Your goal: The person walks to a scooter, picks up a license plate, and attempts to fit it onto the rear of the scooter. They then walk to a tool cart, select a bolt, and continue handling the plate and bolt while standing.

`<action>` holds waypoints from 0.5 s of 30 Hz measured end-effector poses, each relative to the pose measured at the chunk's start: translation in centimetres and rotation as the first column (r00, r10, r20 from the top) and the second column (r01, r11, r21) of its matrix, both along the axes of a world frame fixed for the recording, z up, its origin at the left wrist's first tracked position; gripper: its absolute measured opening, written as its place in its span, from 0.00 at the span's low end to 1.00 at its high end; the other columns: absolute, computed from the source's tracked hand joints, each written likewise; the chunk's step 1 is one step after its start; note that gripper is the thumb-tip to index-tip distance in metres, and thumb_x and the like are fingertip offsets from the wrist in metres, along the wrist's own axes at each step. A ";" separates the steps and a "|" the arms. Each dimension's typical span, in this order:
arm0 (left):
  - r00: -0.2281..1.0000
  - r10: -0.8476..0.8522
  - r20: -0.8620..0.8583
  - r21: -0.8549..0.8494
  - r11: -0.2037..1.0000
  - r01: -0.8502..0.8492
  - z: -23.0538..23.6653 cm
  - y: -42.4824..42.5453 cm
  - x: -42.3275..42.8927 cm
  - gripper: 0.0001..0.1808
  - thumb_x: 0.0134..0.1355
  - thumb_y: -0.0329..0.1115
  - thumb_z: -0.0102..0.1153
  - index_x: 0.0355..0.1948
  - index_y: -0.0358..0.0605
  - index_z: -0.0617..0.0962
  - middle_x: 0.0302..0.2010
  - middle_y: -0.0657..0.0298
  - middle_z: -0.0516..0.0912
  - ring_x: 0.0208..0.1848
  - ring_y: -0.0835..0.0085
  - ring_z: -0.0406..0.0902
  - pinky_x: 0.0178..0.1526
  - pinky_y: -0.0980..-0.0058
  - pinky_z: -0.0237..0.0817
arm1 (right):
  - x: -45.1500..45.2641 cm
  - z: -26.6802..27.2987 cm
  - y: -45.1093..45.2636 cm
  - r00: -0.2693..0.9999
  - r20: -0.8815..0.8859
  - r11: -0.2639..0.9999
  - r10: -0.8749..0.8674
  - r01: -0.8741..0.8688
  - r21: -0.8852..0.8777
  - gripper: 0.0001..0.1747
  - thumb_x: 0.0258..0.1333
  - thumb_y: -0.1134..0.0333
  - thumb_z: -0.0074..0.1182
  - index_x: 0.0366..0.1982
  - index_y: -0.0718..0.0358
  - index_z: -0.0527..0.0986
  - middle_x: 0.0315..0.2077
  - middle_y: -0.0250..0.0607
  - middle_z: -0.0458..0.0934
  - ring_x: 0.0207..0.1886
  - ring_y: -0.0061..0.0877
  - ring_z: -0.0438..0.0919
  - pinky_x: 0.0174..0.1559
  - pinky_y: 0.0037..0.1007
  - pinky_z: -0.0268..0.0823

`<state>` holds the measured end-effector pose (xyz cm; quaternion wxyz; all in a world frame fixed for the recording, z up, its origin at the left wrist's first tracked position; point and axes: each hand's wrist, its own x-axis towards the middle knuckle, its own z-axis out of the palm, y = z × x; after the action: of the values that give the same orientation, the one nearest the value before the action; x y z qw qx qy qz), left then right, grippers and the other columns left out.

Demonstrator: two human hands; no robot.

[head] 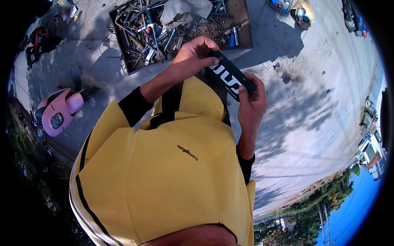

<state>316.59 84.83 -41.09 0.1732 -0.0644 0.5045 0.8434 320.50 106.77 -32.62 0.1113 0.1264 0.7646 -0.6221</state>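
A flat black rectangular panel (229,75) with large white lettering and a few small holes is held between my two hands, just past my knee. My left hand (197,53) grips its upper left end, the thumb lying on the face. At the lower right end, my right hand (254,92) pinches it, thumb on the face and fingers around the far edge. Beyond the hands lies a shallow metal tray (250,33) full of wrenches, sockets, bolts and other hand tools. A grey cloth (184,12) rests on top of the tools.
A pink scooter (58,112) stands at the left on the concrete ground, with a red and black vehicle (40,43) farther up. A straw hat (303,13) holding small items lies at the upper right, beside an open container (280,4). Parked vehicles line the far right.
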 end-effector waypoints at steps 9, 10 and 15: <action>0.999 0.007 -0.038 0.059 0.998 -0.005 1.4 -0.2 0.0 0.19 0.61 0.15 0.65 0.49 0.45 0.78 0.49 0.65 0.81 0.52 0.78 0.79 0.55 0.76 0.73 | 0.3 0.6 -0.4 0.998 -0.061 0.999 -0.017 0.014 -0.039 0.20 0.61 0.84 0.53 0.55 0.67 0.76 0.47 0.38 0.80 0.47 0.19 0.79 0.48 0.23 0.72; 0.998 0.017 -0.065 0.038 0.999 -0.015 1.6 -0.1 0.0 0.18 0.61 0.15 0.65 0.49 0.45 0.78 0.50 0.65 0.81 0.52 0.78 0.78 0.55 0.76 0.73 | 0.3 0.7 -0.4 0.998 -0.054 0.999 -0.018 0.016 -0.037 0.20 0.61 0.84 0.53 0.55 0.67 0.76 0.47 0.38 0.80 0.47 0.19 0.79 0.48 0.23 0.72; 0.987 0.034 -0.160 -0.071 0.996 -0.046 2.4 0.2 0.0 0.13 0.61 0.15 0.64 0.44 0.41 0.80 0.49 0.66 0.79 0.51 0.79 0.79 0.52 0.79 0.74 | 0.1 1.3 -0.5 0.998 -0.059 1.000 -0.005 0.004 -0.019 0.20 0.60 0.85 0.53 0.55 0.68 0.76 0.48 0.38 0.80 0.48 0.19 0.79 0.48 0.22 0.72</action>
<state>316.56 85.03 -38.66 0.1132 -0.0136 0.5463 0.8298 320.56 106.23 -31.34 0.0884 0.1085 0.7614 -0.6330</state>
